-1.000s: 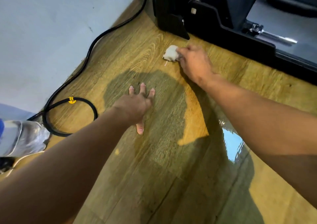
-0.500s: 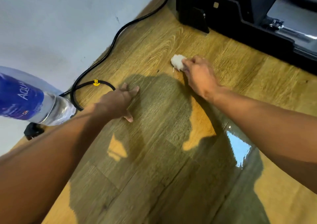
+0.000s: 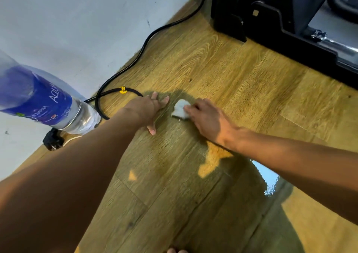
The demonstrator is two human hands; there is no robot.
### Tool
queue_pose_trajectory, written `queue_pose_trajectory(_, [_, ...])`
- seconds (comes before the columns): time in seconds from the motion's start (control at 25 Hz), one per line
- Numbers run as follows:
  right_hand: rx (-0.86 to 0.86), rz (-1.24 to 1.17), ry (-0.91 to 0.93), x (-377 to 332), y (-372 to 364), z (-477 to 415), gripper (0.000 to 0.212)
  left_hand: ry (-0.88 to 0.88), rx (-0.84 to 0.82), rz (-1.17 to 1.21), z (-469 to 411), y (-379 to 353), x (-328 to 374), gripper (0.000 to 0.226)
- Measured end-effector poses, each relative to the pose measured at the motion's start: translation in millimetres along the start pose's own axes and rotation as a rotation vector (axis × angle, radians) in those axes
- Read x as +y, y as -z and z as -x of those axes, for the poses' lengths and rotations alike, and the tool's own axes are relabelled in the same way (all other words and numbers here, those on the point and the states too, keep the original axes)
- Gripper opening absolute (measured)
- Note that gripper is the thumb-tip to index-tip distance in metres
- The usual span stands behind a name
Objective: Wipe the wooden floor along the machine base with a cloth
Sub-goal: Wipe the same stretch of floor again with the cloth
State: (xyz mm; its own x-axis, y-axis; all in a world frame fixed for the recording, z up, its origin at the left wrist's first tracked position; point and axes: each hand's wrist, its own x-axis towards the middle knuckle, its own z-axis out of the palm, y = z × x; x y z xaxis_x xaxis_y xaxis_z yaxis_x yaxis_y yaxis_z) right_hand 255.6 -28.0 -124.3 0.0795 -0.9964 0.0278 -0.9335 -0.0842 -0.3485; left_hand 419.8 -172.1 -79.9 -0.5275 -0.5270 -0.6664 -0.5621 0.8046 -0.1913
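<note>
A small crumpled white cloth (image 3: 180, 110) lies on the wooden floor (image 3: 222, 72), well away from the black machine base (image 3: 275, 28) at the upper right. My right hand (image 3: 208, 120) holds the cloth with curled fingers and presses it down on the boards. Just left of the cloth, my left hand (image 3: 150, 110) rests flat on the floor, fingers spread and straight, holding nothing.
A black cable (image 3: 147, 39) runs along the pale wall (image 3: 77, 20) and loops near my left hand, with a yellow tie (image 3: 122, 90). A clear water bottle with a blue label (image 3: 38, 101) stands at the left beside a black plug (image 3: 53, 141). A glossy reflection (image 3: 268, 177) shines lower right.
My right hand has dragged the cloth away from the machine base, toward me and my left hand. The view has shifted left, bringing the bottle into sight. My left hand stays flat on the floor.
</note>
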Motion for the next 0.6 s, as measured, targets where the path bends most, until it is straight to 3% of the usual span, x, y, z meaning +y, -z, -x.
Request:
queue_pose_trajectory(0.16, [-0.218, -0.027, 0.379, -72, -26, 49, 0.048, 0.008, 0.022, -0.062, 0, 2, -2, 0.128])
queue_pose_trajectory(0.24, [-0.249, 0.006, 0.675, -63, -31, 43, 0.051, 0.010, 0.031, -0.051, -3, 7, -1, 0.125])
queue_pose_trajectory(0.28, [-0.240, 0.026, 0.707, -55, -31, 31, 0.046, 0.009, 0.036, -0.049, -4, 9, -1, 0.123])
queue_pose_trajectory(0.36, [-0.185, -0.039, 0.485, -31, -21, -3, 0.032, 0.007, 0.046, -0.060, -6, 10, -2, 0.122])
queue_pose_trajectory(0.44, [0.039, -0.044, 0.243, 17, -11, -41, 0.034, 0.010, 0.066, -0.061, -7, 8, -5, 0.118])
queue_pose_trajectory(0.52, [0.144, -0.011, -0.078, 61, 7, -71, 0.032, 0.003, 0.072, -0.043, -10, 7, -6, 0.119])
queue_pose_trajectory(0.6, [0.250, 0.022, -0.262, 71, 5, -87, 0.031, 0.002, 0.066, -0.030, -13, 10, -6, 0.125])
